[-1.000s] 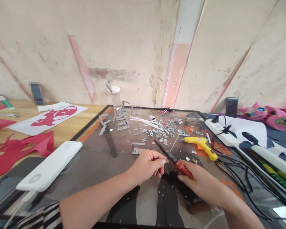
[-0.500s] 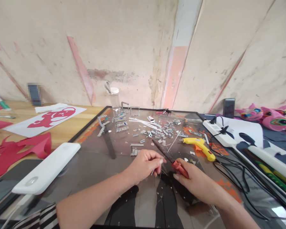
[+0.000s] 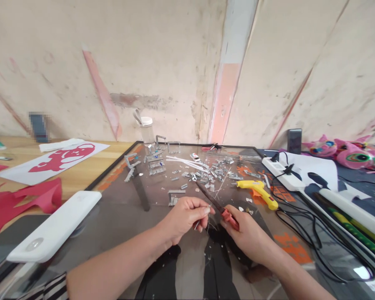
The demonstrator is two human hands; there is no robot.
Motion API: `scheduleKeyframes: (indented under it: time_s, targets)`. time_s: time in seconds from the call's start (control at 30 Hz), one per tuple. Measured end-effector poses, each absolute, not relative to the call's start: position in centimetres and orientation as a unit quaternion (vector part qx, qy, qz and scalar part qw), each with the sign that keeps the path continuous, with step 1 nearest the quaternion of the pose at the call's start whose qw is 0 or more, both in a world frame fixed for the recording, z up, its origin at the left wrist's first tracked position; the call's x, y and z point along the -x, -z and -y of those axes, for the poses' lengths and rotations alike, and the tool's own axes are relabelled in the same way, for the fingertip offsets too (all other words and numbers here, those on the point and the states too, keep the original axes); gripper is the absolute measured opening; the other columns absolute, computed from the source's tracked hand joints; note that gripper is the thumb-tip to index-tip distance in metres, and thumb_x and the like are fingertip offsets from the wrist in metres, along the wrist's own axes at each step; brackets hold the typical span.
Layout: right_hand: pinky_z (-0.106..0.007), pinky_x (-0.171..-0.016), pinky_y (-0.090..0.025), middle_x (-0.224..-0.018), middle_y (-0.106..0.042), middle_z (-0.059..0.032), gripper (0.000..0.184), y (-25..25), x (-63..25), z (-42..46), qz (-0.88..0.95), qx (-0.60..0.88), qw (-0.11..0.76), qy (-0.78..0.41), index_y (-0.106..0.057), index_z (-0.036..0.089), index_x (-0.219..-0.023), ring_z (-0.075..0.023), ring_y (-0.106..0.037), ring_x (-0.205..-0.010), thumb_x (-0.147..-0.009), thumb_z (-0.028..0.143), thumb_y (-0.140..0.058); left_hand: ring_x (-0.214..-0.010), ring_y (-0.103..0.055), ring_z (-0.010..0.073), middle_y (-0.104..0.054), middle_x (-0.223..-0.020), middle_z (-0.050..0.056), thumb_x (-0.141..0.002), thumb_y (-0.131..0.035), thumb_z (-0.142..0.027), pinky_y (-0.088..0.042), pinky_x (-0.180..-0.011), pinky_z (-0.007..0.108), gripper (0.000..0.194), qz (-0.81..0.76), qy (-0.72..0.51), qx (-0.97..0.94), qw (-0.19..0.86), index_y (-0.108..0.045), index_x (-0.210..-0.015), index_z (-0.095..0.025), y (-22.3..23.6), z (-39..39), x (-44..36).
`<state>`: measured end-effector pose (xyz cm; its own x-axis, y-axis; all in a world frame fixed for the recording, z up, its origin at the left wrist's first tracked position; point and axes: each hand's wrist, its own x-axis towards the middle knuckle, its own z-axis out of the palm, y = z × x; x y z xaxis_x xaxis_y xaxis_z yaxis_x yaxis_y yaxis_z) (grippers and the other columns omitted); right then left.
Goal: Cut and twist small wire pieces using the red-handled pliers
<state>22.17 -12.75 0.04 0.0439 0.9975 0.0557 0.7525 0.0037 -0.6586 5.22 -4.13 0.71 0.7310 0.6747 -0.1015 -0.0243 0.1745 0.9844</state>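
Note:
My right hand [image 3: 248,233] is closed around the handle of a red-handled knife [image 3: 228,214], whose long dark blade points away and to the left over the table. My left hand [image 3: 192,216] pinches a thin, light strand-like piece [image 3: 210,210] between thumb and fingers, just left of the knife handle. Fine strands hang below the fingertips. Beyond the left hand stands a small grey bracket-like piece [image 3: 175,196]. Past the blade tip lies a scattered pile of small grey pieces [image 3: 211,177], with white strips [image 3: 187,162] behind it.
A yellow glue gun [image 3: 258,189] lies at the right, its black cable running toward the front. Behind it is a white power strip [image 3: 283,175]. On the left are a white lamp-like bar [image 3: 56,227] and red cutouts [image 3: 25,200]. A lidded jar [image 3: 146,129] stands at the back.
The view has shifted slightly, so the table's things appear a little further left. The knife handle has come slightly nearer my left hand. Both hands keep their grips.

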Motion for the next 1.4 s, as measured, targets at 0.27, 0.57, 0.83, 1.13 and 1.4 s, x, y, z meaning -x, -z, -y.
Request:
scheduleKeyframes:
  time_s: [0.27,0.57,0.83,1.13,1.4]
  targets:
    - [-0.023,-0.054,-0.029,-0.063,-0.05,0.0028,0.004,-0.4,-22.3,12.6,0.66,0.69,0.262,-0.143,-0.046,0.02,-0.075,-0.0128,-0.044,-0.056,-0.077,0.018,-0.043,-0.039,-0.041,0.004,-0.052,-0.047,-0.002,-0.07,-0.063,-0.031,-0.028,-0.042,0.017,0.02,-0.265,-0.246,-0.516,0.776,-0.062,-0.073,-0.011,-0.7,4.6,-5.6]
    - [-0.021,-0.057,-0.035,-0.072,-0.054,0.0018,0.005,-1.0,-22.2,12.9,0.682,0.599,0.296,-0.298,-0.047,0.02,-0.079,-0.0131,-0.048,-0.065,-0.08,0.024,-0.044,-0.043,-0.045,0.0066,-0.056,-0.05,0.0,-0.073,-0.061,-0.036,-0.034,-0.046,0.019,0.025,-0.229,-0.258,-0.648,0.679,-0.063,-0.072,-0.011,-1.3,4.2,-5.3]
    - [-0.021,-0.053,-0.029,-0.062,-0.047,0.0042,0.005,-1.0,-22.2,13.0,0.666,0.659,0.291,-0.193,-0.043,0.021,-0.074,-0.0116,-0.041,-0.056,-0.079,0.02,-0.043,-0.043,-0.041,0.0057,-0.052,-0.05,-0.002,-0.075,-0.057,-0.034,-0.031,-0.045,0.018,0.022,-0.253,-0.253,-0.587,0.726,-0.062,-0.076,-0.012,-1.8,5.2,-5.4]
    - [-0.023,-0.058,-0.031,-0.069,-0.052,0.0011,0.01,-0.4,-22.7,12.6,0.685,0.669,0.264,-0.113,-0.049,0.02,-0.079,-0.0134,-0.045,-0.061,-0.074,0.014,-0.043,-0.043,-0.042,0.0065,-0.053,-0.049,-0.001,-0.076,-0.055,-0.033,-0.032,-0.046,0.019,0.022,-0.274,-0.241,-0.641,0.675,-0.062,-0.069,-0.013,-1.8,5.3,-5.1]
    - [-0.02,-0.056,-0.035,-0.07,-0.052,0.0026,0.005,-0.9,-22.0,12.8,0.669,0.586,0.327,-0.318,-0.049,0.019,-0.079,-0.0113,-0.045,-0.062,-0.079,0.02,-0.044,-0.052,-0.046,0.0078,-0.053,-0.053,-0.001,-0.076,-0.055,-0.028,-0.034,-0.054,0.02,0.024,-0.227,-0.28,-0.749,0.556,-0.06,-0.059,-0.013,-2.3,3.8,-4.7]
